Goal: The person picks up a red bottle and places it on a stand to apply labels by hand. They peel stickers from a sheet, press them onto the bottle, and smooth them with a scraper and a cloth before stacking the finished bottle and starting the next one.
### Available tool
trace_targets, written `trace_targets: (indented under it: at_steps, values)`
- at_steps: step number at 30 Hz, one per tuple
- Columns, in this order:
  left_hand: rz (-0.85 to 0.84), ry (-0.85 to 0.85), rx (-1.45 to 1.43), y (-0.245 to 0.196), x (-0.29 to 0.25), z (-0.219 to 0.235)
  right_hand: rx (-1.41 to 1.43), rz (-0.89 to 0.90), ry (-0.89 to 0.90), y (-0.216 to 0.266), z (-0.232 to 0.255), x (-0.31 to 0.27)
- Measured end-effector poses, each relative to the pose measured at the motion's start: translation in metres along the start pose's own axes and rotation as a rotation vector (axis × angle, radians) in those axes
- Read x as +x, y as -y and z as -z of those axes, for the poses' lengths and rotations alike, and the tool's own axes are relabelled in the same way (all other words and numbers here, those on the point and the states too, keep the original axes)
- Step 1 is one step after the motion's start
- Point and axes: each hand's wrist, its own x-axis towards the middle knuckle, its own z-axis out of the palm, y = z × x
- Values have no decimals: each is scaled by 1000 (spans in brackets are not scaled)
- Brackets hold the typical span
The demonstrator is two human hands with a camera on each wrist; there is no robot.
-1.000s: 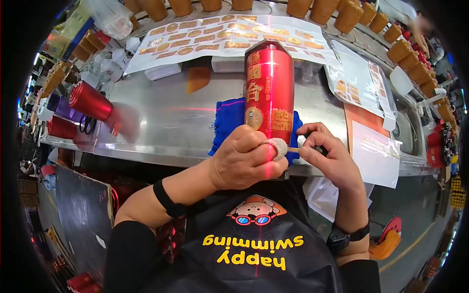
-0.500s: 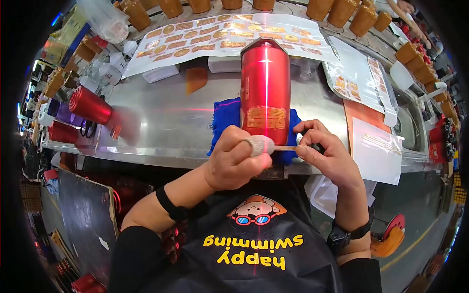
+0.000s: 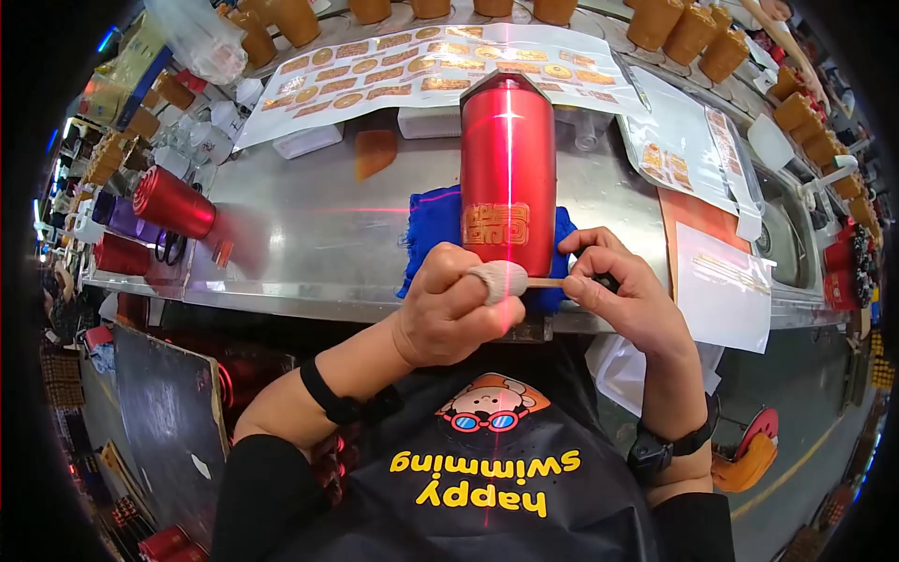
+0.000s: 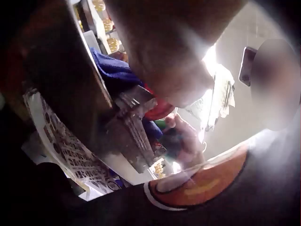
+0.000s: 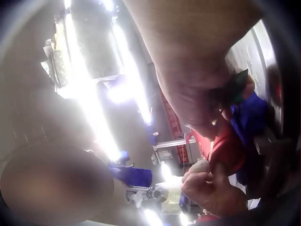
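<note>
A shiny red cylinder (image 3: 508,169) with a gold emblem lies on a blue cloth (image 3: 433,229), its near end behind the hands. The left hand (image 3: 449,304) has curled fingers, one in a whitish cover (image 3: 501,281), and pinches the left end of a thin stick (image 3: 545,282); the exact contact is hidden. Pinching the stick's other end between thumb and finger is the right hand (image 3: 623,295). In the right wrist view, something dark green (image 5: 236,88) sits at the right hand (image 5: 193,94), and the stick (image 5: 211,149) reaches toward the covered finger of the left hand (image 5: 218,195).
Behind the cylinder lies a sheet of gold labels (image 3: 375,73). Red cups (image 3: 175,201) stand at the left. On the right are a label tray (image 3: 670,140), a white paper (image 3: 716,295) and a sink (image 3: 782,239). Brown cups (image 3: 655,23) line the back.
The red cylinder has turned about its length, so its large gold characters no longer show. The left hand has moved left, baring more of the stick; the right hand has shifted slightly left.
</note>
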Motion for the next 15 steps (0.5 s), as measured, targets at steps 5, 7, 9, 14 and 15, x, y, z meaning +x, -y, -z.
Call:
trace_targets:
  at_steps: [5, 7, 9, 14, 15]
  values:
    - [-94, 70, 27, -1, 14, -1, -16, 10, -10, -3, -1, 1]
    - [-85, 56, 5, 3, 9, 0, -3, 20, -21, -2, -2, 1]
    - [-19, 20, -11, 0, 2, -1, 4, -1, -15, 0, -2, 1]
    - [-46, 52, 12, -2, 10, -1, 18, 5, -5, -1, -4, 3]
    - [-72, 64, 17, -2, 13, -1, 31, -6, -3, -2, -4, 3]
